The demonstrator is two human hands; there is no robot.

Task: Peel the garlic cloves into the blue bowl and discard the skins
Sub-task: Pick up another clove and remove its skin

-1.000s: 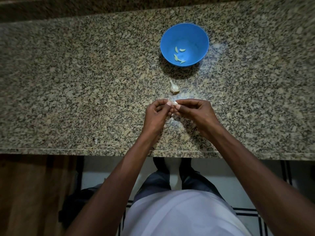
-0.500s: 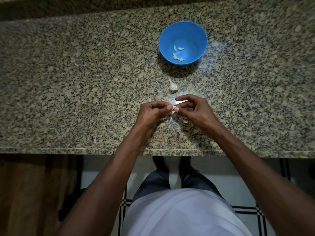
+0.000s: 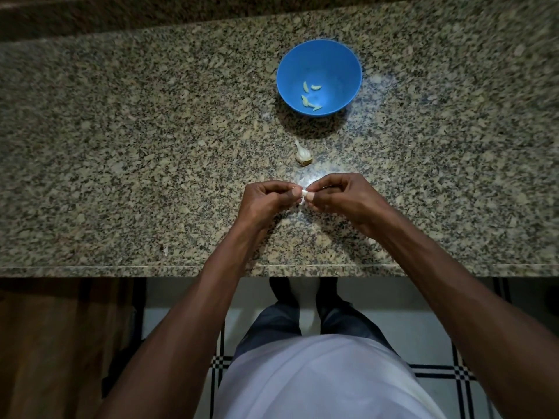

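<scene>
Now small white garlic clove (image 3: 305, 193) pinched between both hands.

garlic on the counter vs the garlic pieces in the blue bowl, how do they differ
The garlic on the counter is white, still in its papery skin, with a pointed tip and brownish root end; the cloves in the bowl are peeled, pale yellow-green.
The counter garlic is one bulbous piece; the bowl cloves are several slim slivers, each smaller.
One lies bare on the granite countertop, the others inside the blue bowl.
Neither is being touched.
</scene>
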